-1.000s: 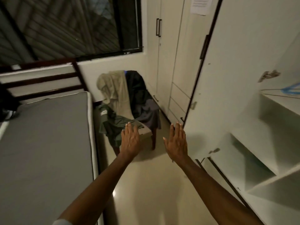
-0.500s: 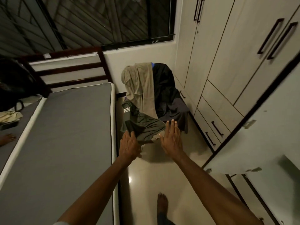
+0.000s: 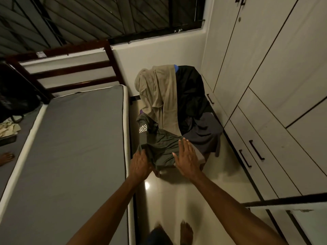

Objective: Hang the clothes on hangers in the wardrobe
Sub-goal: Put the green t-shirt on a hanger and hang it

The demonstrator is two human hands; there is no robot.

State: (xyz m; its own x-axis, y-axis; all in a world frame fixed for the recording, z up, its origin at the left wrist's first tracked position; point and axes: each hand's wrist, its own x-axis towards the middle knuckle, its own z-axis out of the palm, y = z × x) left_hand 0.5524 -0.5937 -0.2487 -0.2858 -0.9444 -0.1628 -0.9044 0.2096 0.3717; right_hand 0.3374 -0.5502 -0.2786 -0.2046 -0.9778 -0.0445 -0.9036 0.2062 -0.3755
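On the chair [image 3: 201, 159] — green shirt [image 3: 159, 147] under both hands — left hand [image 3: 140, 165], right hand [image 3: 187, 159].

A grey mattress [image 3: 70, 147] lies left, a dark window [image 3: 99, 16] behind, glossy pale floor [image 3: 168, 200] between.

Chair [image 3: 200, 159] in corner between bed and wardrobe, mostly buried: beige garment [image 3: 157, 92] and black garment [image 3: 190, 89] draped over backrest, dark green shirt [image 3: 159, 145] with white lettering and a grey-purple garment [image 3: 203, 131] on seat. Grey mattress [image 3: 74, 138] on wooden bed frame [image 3: 70, 68]. Glossy pale floor [image 3: 169, 200] carries chair.
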